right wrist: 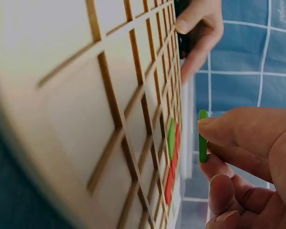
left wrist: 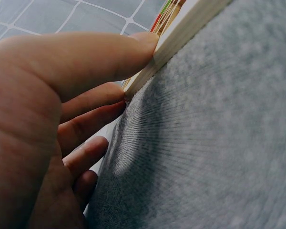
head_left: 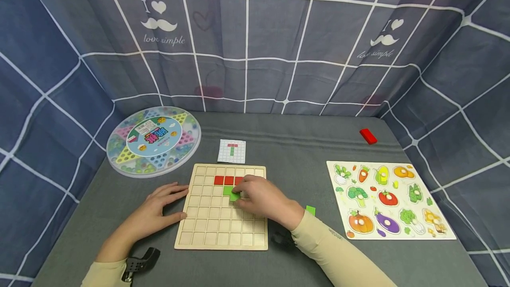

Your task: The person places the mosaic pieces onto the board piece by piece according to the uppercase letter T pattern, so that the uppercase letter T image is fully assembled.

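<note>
A wooden grid board (head_left: pixel 215 236) lies on the grey cloth. My left hand (head_left: pixel 161 209) rests beside its left edge, thumb (left wrist: pixel 109 55) and fingertips touching the rim, fingers mostly straight. Over the board's upper middle, my right hand (head_left: pixel 263 198) pinches a green square tile (right wrist: pixel 203 143) between thumb and fingers. In the right wrist view that tile stands off the board surface. A row of red tiles (head_left: pixel 224 180) sits in the grid, partly covered by the right hand. Just below the row lies another green tile (head_left: pixel 228 190) in a cell.
A pattern card (head_left: pixel 232 157) with a red and green T lies behind the board. At the back left is a round marble game box (head_left: pixel 153 141). A vegetable puzzle board (head_left: pixel 390 211), a red block (head_left: pixel 368 136) and a green piece (head_left: pixel 311 210) lie to the right.
</note>
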Available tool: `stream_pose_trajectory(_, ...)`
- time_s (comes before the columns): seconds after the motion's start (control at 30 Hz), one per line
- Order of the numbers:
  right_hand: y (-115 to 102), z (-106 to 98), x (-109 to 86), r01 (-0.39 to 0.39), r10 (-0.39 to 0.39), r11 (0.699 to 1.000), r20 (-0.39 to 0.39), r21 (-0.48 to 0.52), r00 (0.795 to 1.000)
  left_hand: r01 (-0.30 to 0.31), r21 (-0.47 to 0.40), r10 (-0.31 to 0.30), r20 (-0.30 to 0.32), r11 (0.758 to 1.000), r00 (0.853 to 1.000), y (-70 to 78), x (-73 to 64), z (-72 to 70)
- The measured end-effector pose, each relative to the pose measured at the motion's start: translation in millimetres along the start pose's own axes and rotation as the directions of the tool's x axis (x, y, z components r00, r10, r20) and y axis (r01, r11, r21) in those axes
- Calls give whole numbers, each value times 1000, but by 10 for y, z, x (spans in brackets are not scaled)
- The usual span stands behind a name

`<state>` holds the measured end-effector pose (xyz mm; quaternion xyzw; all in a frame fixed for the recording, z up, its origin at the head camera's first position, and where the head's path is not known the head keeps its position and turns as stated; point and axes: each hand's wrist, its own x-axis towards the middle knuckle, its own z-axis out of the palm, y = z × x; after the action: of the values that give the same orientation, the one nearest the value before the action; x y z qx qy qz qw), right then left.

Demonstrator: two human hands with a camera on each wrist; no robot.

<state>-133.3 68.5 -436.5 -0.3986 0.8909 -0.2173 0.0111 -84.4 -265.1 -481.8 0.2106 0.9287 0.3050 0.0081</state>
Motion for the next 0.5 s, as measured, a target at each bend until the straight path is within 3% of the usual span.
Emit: stream_pose_trajectory(0.5, -63, 176, 162, 65, -63, 997, 51, -28, 997, 19, -17, -19, 10, 1000, 1000, 34, 0, -23)
